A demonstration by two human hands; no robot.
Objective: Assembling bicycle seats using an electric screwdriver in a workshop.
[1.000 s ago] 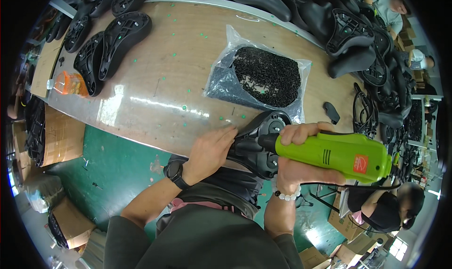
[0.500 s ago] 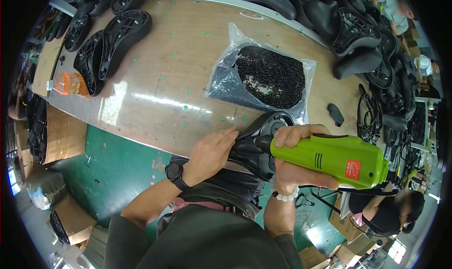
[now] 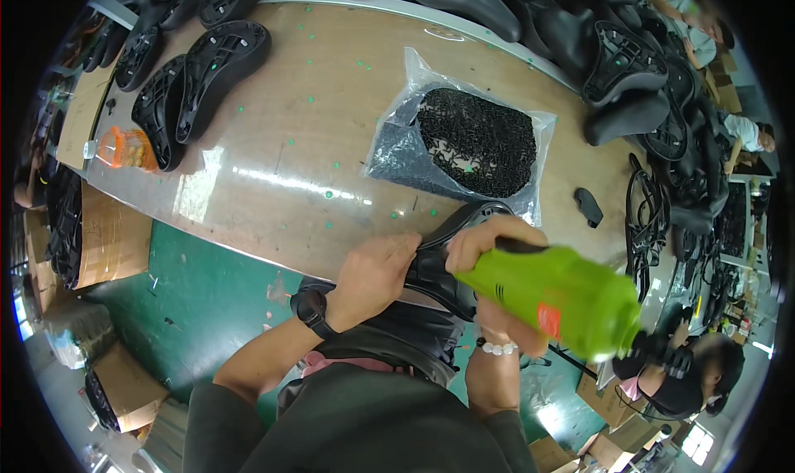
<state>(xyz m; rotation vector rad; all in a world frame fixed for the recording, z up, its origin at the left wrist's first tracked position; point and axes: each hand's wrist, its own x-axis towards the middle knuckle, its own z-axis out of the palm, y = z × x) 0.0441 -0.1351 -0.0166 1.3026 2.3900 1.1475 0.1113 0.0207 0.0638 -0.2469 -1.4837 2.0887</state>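
Observation:
A black bicycle saddle (image 3: 435, 268) lies underside up at the table's near edge, partly covered by my hands. My left hand (image 3: 374, 276) is closed on its left rim, fingers bent over the edge. In my right hand (image 3: 490, 240) is a green electric screwdriver (image 3: 553, 295), its body slanting down to the right and blurred by motion. The screwdriver's front end is over the saddle; its tip is hidden behind my fingers. Just beyond the saddle lies an open clear plastic bag (image 3: 391, 148) full of small black screws (image 3: 480, 134).
Saddles (image 3: 222, 76) lie at the far left beside an orange bottle (image 3: 124, 148). More black saddles (image 3: 625, 63) are heaped at the right. A small black part (image 3: 589, 207) and black cables (image 3: 646, 216) lie on the table (image 3: 290, 100). Another person (image 3: 691, 374) is at the lower right.
The screwdriver has swung left and its rear end has dropped, carried by my right hand. My left hand has curled more tightly at the saddle's rim.

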